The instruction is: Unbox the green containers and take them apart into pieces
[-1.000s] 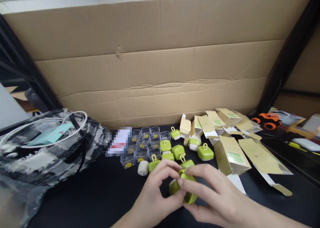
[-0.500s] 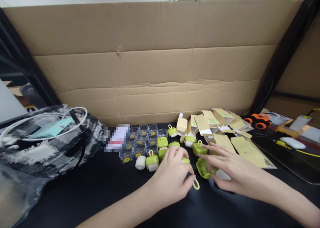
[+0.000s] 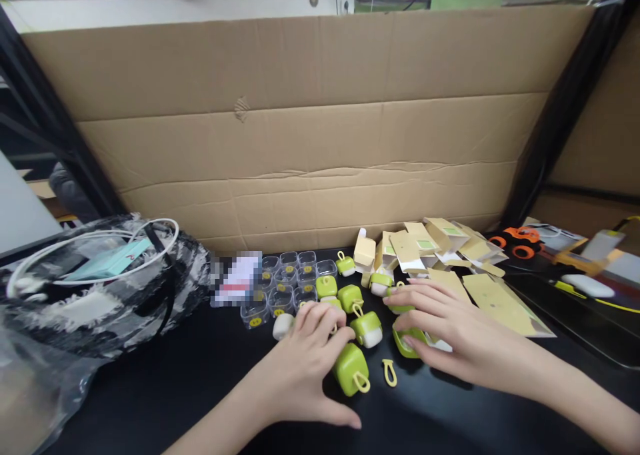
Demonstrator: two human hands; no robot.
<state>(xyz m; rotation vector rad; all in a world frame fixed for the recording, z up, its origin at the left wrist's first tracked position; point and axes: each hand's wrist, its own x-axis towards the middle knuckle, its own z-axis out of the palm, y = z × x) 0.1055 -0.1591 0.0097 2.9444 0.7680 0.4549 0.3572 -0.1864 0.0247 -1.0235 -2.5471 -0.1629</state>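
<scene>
Left hand point(image 3: 301, 363) shifted off loop point(image 3: 392, 376), fingers spread, empty; right hand point(image 3: 454, 330) half-curled at shell point(image 3: 401, 346), hold unclear. Careless sweep could scatter loop.

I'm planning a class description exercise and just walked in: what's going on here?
A person is handling small green cases at a black table. The left hand is spread open beside one case, apparently holding nothing. The right hand is at an open green shell; whether it grips it is unclear. A loose yellow loop lies between the hands, with clear plastic containers farther back left and cardboard boxes on the right.
</scene>
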